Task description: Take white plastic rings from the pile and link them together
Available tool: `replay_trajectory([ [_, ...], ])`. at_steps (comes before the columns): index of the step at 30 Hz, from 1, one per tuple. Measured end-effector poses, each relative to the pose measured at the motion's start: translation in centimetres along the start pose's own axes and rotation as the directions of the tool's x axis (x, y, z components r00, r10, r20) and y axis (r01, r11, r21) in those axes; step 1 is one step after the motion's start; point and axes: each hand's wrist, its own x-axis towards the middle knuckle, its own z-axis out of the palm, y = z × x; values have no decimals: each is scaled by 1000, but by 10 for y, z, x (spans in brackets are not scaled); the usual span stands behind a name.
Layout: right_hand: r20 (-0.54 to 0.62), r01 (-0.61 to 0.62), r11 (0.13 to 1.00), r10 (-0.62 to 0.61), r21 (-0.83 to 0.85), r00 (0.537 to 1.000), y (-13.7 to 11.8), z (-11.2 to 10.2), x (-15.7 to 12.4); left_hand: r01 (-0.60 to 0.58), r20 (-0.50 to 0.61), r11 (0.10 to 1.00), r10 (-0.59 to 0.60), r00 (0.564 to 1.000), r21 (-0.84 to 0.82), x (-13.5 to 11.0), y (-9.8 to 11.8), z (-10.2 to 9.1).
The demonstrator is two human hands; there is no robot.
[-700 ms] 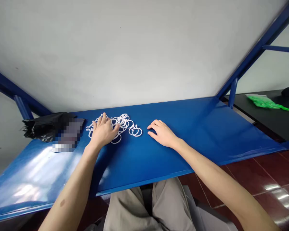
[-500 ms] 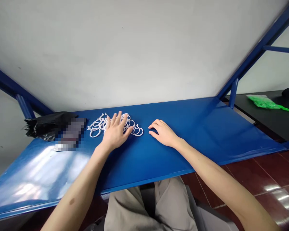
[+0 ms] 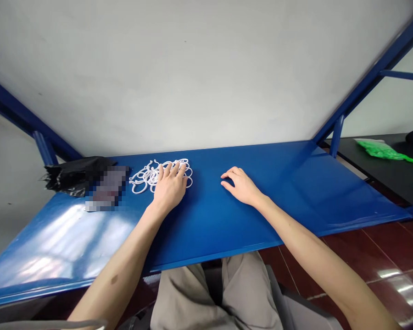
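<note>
A pile of white shower curtain rings (image 3: 142, 176), open loops with small knobs at their ends, lies on the blue table (image 3: 206, 220). My left hand (image 3: 171, 185) rests palm down over the right part of this pile. Its fingers are stretched out and slightly apart, and they hide some of the rings; no ring shows gripped. To the right, my right hand (image 3: 240, 184) is apart from the rings, low over the table surface. Its fingers are bent, with a gap between thumb and forefinger and nothing in it.
A crumpled black plastic bag (image 3: 72, 174) and a blurred-out flat packet (image 3: 108, 188) lie left of the rings. Blue frame bars (image 3: 337, 133) rise at both table ends. On a black table (image 3: 406, 176) at the right lies a bag of green items (image 3: 382, 150).
My left hand has drawn its fingers closer together, and the rings at the pile's right end now sit closer in. My right hand has shifted slightly right, away from the pile.
</note>
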Motion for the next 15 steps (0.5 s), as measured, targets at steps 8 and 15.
replay_trajectory([
  [8, -81, -296, 922, 284, -252, 955, 24, -9, 2, -442, -65, 830, 448, 892, -340, -22, 52, -5],
  [15, -25, -273, 930, 276, -247, 961, 30, -13, 0, -481, 71, 759, 564, 823, -439, -30, 65, 2],
])
